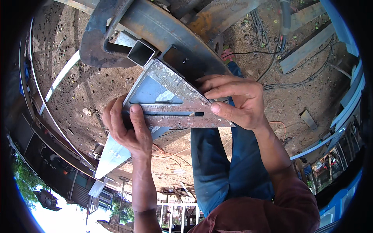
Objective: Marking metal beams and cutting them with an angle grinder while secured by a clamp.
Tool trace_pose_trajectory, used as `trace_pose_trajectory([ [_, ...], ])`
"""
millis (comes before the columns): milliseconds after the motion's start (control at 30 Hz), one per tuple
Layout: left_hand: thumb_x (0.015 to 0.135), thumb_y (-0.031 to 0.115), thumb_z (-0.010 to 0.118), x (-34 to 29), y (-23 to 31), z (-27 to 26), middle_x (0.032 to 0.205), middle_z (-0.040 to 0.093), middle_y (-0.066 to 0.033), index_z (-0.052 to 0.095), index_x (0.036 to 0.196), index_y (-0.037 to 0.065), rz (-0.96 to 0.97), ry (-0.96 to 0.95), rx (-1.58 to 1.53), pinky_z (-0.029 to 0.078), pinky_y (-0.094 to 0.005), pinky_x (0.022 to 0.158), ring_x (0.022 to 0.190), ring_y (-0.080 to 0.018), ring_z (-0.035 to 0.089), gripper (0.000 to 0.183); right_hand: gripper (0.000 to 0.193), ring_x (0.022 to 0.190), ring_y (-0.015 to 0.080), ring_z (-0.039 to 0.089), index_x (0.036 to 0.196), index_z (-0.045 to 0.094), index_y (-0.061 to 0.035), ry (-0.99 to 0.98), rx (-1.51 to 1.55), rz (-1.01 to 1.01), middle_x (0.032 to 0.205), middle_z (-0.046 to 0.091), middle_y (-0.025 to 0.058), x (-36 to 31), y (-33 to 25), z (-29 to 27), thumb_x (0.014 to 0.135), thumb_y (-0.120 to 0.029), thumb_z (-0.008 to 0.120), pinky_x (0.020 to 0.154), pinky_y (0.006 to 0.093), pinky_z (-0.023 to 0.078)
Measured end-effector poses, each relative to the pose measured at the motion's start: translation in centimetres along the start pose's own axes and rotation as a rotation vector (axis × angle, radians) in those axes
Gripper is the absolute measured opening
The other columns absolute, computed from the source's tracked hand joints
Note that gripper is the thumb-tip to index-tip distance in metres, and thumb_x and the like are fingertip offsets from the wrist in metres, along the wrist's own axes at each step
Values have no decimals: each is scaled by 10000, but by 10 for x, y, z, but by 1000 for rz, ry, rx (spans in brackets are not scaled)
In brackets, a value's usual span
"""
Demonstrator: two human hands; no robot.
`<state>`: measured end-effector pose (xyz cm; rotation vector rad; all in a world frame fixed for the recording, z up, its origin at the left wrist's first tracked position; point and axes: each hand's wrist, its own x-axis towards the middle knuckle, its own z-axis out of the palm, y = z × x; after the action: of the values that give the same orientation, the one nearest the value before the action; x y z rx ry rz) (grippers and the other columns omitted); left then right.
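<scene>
Scuffed metal slotted triangle (167,108) | left hand (130,132) pinching left edge | right hand (246,101) pinching right edge

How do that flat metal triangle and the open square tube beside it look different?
The triangle has a flat face with a slot and scale marks; the tube is hollow, its square mouth open. The triangle looks larger in view than the tube. The left hand and right hand both grip the triangle; neither touches the tube. Both things look like grayish metal.
</scene>
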<state>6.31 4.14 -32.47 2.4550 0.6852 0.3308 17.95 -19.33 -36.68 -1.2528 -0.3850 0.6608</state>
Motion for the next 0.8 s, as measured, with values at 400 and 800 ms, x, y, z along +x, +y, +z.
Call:
trace_pose_trajectory([
  [400, 980, 257, 625, -2, -1, 4, 1065, 610, -169, 632, 1132, -40, 60, -15, 19, 451, -387, 789, 944, -274, 569, 334, 202, 1007, 285, 711, 959, 715, 34, 221, -37, -82, 1059, 718, 190, -15, 1, 8, 774, -37, 755, 885, 345, 552],
  [800, 979, 244, 617, -3, -1, 5, 1056, 611, -162, 637, 1113, -51, 26, -12, -12, 454, -399, 822, 958, -269, 572, 325, 224, 897, 261, 712, 980, 727, 3, 256, -413, -57, 1061, 689, 149, -23, -24, 26, 761, -24, 766, 781, 330, 572],
])
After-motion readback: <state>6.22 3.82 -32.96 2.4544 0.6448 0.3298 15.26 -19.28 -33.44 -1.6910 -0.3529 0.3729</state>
